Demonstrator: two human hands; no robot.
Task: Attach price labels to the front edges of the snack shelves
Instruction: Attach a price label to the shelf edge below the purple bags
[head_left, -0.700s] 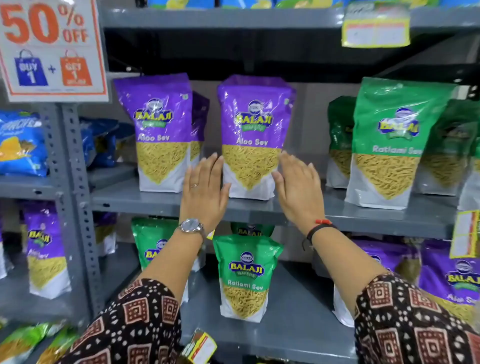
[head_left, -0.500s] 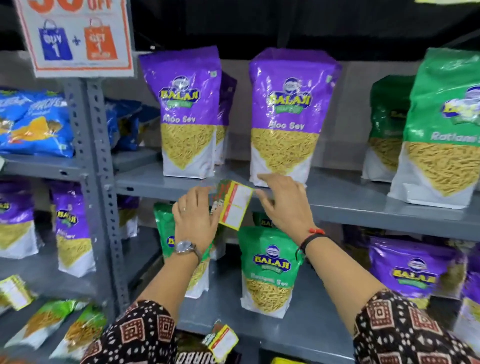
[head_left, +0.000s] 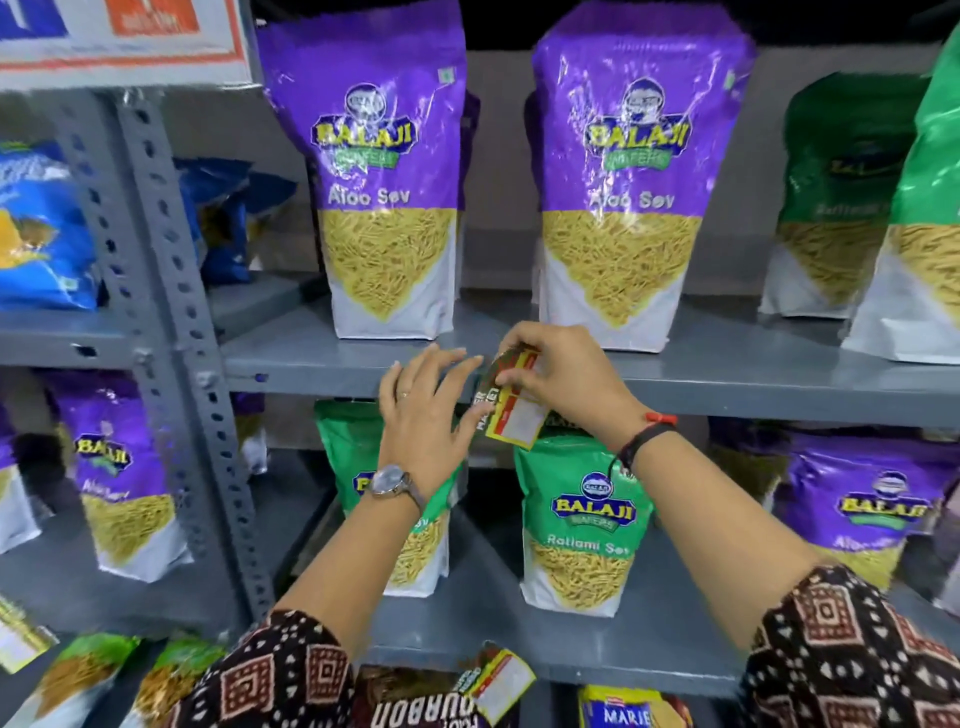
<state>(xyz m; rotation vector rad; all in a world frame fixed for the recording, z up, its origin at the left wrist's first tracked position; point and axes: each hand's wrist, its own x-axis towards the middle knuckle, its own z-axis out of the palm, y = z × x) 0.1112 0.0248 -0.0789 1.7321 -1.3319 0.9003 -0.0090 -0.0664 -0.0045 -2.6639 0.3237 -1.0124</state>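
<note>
While the right hand (head_left: 563, 382) is pinching the upper part of a yellow-and-red price label (head_left: 511, 410) against the front edge of the middle shelf (head_left: 779, 397), the left hand (head_left: 423, 415) is hovering just beside it with fingers spread and grasping nothing, its fingertips reaching toward the label's left side. The label is hanging tilted below the shelf's front edge, between the two purple Aloo Sev packets, its lower end overlapping the top of a green Ratlami Sev packet (head_left: 584, 525) on the shelf below. To do this step well, the person is probably needing to square the label so that its top runs level with the front edge, then press from the pinched end outward with the free hand so the whole strip is sitting flat and not sagging over the stock beneath; how it fastens is not showing here. Counting what is standing on the middle shelf: two Aloo Sev packets at the front, the left one (head_left: 387, 182) and the right one (head_left: 631, 187), each hiding something purple behind it, and at least two green packets toward the right end (head_left: 841, 192). On the shelf below, two green Ratlami Sev packets are showing behind the arms, with purple packets at its right end. One more price label (head_left: 498, 680) is already hanging from the front edge of the lowest shelf in view.
</note>
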